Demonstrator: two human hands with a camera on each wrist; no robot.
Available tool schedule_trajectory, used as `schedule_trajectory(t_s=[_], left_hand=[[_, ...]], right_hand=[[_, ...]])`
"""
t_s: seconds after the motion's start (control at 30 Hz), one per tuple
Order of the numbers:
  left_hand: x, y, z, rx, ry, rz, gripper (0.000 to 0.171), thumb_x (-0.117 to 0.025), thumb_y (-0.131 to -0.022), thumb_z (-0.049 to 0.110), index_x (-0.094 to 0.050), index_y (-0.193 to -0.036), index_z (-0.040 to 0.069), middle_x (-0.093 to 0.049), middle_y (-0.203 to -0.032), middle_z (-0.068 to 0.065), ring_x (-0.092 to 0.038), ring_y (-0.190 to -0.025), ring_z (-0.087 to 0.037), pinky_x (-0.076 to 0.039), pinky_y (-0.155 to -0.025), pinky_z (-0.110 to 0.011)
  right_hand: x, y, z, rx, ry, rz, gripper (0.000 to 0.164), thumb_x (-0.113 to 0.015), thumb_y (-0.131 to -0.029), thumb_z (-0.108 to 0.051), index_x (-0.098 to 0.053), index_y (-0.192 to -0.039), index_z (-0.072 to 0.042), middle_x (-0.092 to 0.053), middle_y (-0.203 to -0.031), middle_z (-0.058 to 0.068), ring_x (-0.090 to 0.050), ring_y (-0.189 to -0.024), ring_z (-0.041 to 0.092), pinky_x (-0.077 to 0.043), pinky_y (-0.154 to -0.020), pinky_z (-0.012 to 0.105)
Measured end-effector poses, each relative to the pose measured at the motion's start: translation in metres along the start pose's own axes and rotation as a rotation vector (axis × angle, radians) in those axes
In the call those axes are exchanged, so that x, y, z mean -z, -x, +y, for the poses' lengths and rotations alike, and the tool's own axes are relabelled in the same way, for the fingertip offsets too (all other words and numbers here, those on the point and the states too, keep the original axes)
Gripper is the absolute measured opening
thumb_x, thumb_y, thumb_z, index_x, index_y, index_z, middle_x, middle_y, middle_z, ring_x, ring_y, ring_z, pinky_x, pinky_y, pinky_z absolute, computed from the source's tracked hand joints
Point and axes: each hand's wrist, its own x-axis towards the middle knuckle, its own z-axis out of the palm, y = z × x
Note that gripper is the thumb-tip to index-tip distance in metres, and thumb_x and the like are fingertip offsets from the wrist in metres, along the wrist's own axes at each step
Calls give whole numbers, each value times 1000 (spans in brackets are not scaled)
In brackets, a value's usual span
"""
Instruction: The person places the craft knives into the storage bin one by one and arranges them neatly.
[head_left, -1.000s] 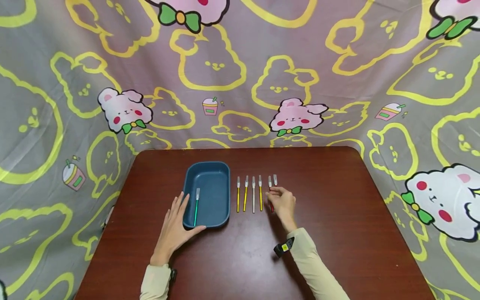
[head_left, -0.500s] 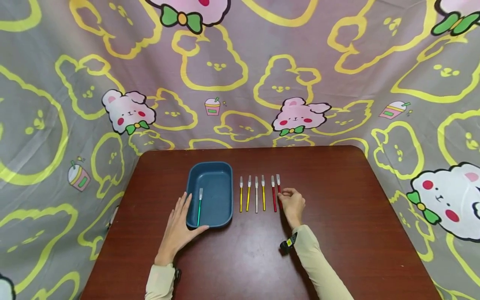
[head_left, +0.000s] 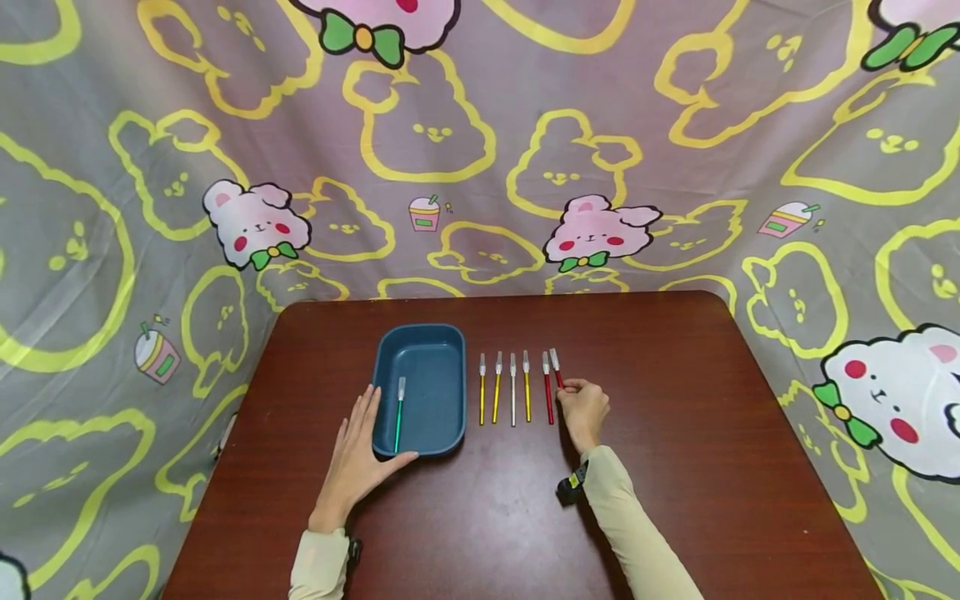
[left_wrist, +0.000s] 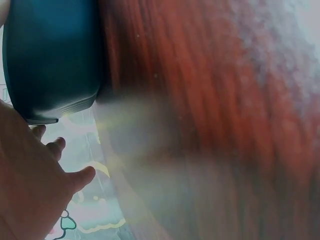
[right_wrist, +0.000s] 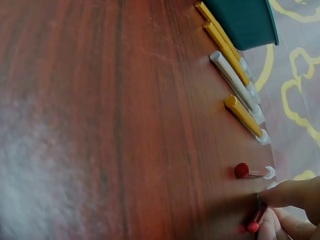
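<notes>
Soft white glare across the table (head_left: pixel 502 517)

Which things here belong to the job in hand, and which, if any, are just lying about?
Seemingly in the job:
Right hand, pinching the rightmost red tool
Left hand, at the tray
Green tool, inside the tray
Other red tool, silver tool, three yellow tools

Just surroundings:
Table
Patterned cloth
</notes>
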Motion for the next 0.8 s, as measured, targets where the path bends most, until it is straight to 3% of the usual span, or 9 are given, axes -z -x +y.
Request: schedule_trajectory(t_s=[0.6, 0.7, 0.8], left_hand=[[2, 0, 3, 15, 11, -17, 128, -84, -79, 67, -10, -172, 19, -10, -178, -8, -17, -160, -42, -18, -123, -71], [2, 0, 3, 17, 14, -15, 128, -84, -79, 66, -9, -172, 19, -11, -178, -11, -17, -160, -43, -17, -123, -72], [3, 1, 3, 19, 15, -15, 128, -84, -79, 66, -10, -172, 19, -13, -177, -14, -17, -159, -44, -18, -122, -72]], right_hand=[[18, -12, -5, -28, 40, -84, 17, -79, -82, -13, -84, -93, -1, -79, -93, 17, -71, -102, 47, -53, -90, 56], [24, -13, -11, -30, 6, -95, 17, -79, -82, -14, -84, -93, -1, -79, -90, 16, -73, -96, 43, -54, -85, 49], [28, -13, -18, -51, -57, -123, 17, -80, -82, -12, -84, -93, 1, -79, -84, 14, -77, -75, 27, -58, -69, 32]])
